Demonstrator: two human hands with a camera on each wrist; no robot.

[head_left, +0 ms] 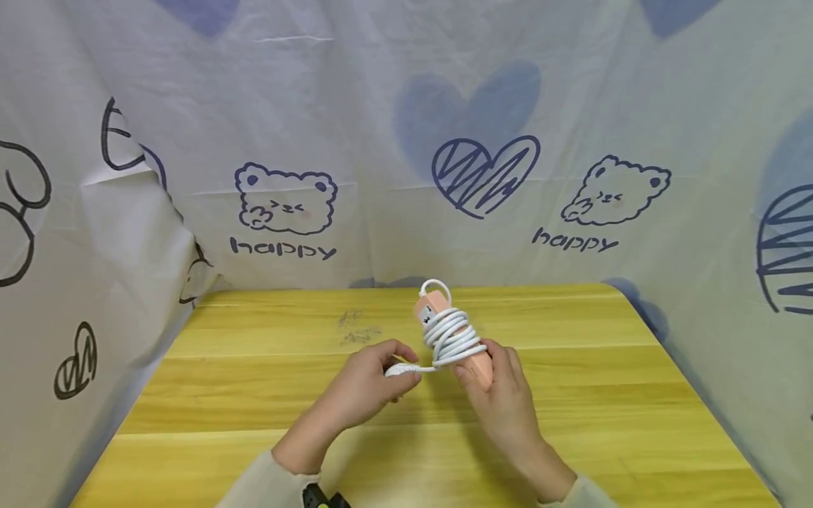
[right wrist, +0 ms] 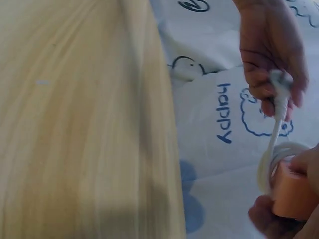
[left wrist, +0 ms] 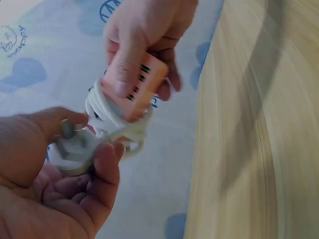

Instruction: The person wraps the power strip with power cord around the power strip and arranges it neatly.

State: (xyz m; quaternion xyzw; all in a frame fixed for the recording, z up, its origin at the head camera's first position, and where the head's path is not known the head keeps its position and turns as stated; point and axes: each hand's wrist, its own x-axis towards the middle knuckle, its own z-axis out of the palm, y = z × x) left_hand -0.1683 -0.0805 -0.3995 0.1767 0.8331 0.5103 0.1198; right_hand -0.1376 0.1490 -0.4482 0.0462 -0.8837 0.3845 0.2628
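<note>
An orange-pink power strip [head_left: 478,370] is held up at a tilt over the table, its lower end gripped by my right hand [head_left: 511,406]. White cord [head_left: 452,339] is wound in several turns around its middle, and a small loop arches from its upper end. My left hand [head_left: 365,384] pinches the white plug [left wrist: 75,152] at the cord's free end, its metal prongs facing the left wrist camera. A short length of cord runs from the plug to the coil. Dark socket slots show on the strip in the left wrist view.
Beneath the hands is a yellow wood-grain table [head_left: 254,395], with faint dark marks [head_left: 358,335] toward its back. A white cloth [head_left: 381,141] printed with hearts and bears hangs behind it and along both sides. A dark watch [head_left: 324,497] sits at the left sleeve.
</note>
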